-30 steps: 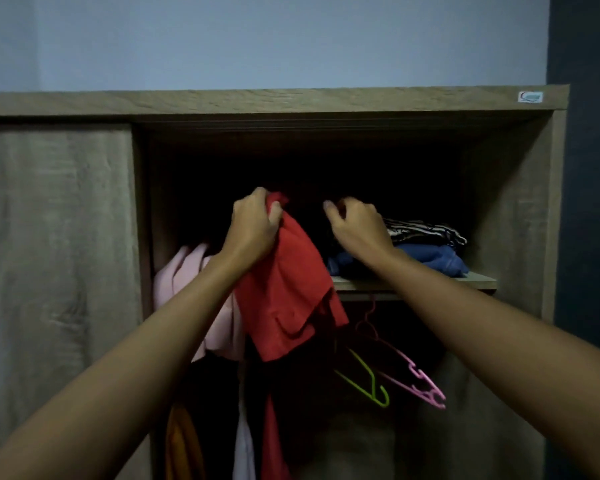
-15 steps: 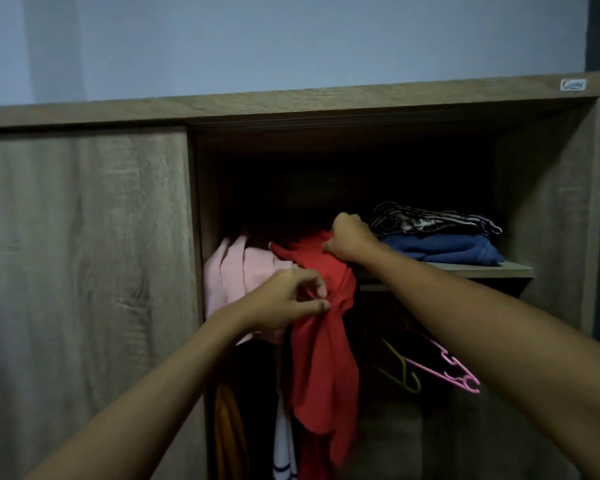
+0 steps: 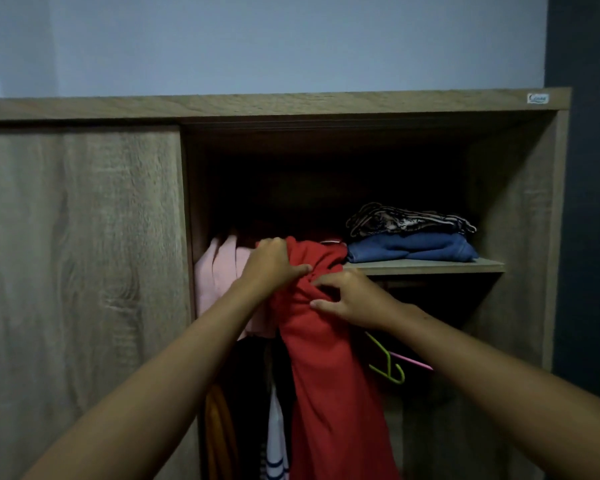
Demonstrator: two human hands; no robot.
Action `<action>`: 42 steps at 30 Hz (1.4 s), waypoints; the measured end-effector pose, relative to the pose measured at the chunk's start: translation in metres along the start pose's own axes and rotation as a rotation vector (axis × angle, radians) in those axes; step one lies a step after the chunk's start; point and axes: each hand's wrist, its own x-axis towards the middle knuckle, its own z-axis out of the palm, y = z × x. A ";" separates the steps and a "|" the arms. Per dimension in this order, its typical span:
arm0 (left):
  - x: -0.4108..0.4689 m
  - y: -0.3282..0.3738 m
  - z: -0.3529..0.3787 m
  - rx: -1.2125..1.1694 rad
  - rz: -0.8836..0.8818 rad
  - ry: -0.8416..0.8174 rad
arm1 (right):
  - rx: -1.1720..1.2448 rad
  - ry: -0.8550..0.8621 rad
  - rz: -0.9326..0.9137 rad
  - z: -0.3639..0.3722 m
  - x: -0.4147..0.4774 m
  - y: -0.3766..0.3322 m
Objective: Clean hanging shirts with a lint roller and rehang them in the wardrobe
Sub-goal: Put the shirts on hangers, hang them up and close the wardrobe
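Red shirt hung among other clothes in open right half of wardrobe, draped long and narrow, bunched near top. Shirt's own hanger hidden, so cannot tell how hooked.

Left hand clamped on shirt's upper left edge, fingers curled over fabric. Right hand just below and to the right, thumb and fingers pinching a gathered fold at front. Hands close together, nearly touching, both on same garment.

Immediately left of shirt: pink garments, partly behind left hand and forearm. Lower left: orange garment, dark clothing too dim to make out, white garment with dark stripes just beside shirt's lower part.

Right of shirt, partly behind right forearm: green hanger and pink hanger, both bare and tilted.

Above these: shelf with folded blue garment, dark patterned garment stacked on top. Shirt's top just beside blue garment's left end.

Closed wood-grain door over left half. Small label at top right corner. Pale wall above.
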 end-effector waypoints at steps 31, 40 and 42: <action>-0.084 -0.015 -0.046 -0.893 -0.571 -0.572 | 0.508 0.384 0.180 0.000 -0.047 -0.029; -0.087 0.019 -0.026 -0.732 -0.099 0.097 | 0.460 -0.306 0.249 -0.039 -0.091 -0.045; -0.102 0.028 -0.024 -0.602 0.063 0.136 | 0.496 -0.289 0.340 -0.053 -0.099 -0.049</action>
